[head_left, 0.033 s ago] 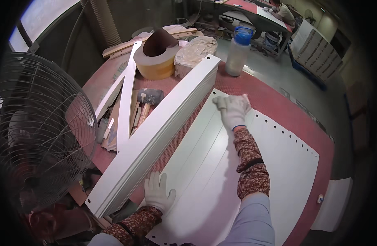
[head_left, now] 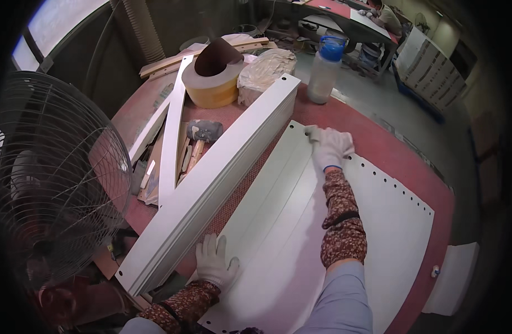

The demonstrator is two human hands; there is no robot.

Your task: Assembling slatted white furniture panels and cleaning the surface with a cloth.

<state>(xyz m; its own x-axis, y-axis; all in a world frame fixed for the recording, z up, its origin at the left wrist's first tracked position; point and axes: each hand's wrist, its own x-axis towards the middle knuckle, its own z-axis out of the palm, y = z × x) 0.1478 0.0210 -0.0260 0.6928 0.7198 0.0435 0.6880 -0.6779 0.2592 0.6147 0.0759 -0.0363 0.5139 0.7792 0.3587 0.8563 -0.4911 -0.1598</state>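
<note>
Long white boards with dark holes at their ends lie side by side on the red table. My left hand, in a white glove, rests with fingers spread at the left edge of these boards. Toward their far end my right hand, also gloved, presses down with its fingers curled. Whatever may be under those fingers is too covered to make out. Just left of the boards stands a stack of white boards, set slantwise and close to my left fingertips.
A caged fan fills the left side. Beyond the stack are a rubber mallet, a yellow-sided roll, a plastic-wrapped bundle and a blue-capped bottle. The red table curves around; another person works far off.
My right hand has slid a little to the right along the far ends of the boards. My left hand stays in place.
</note>
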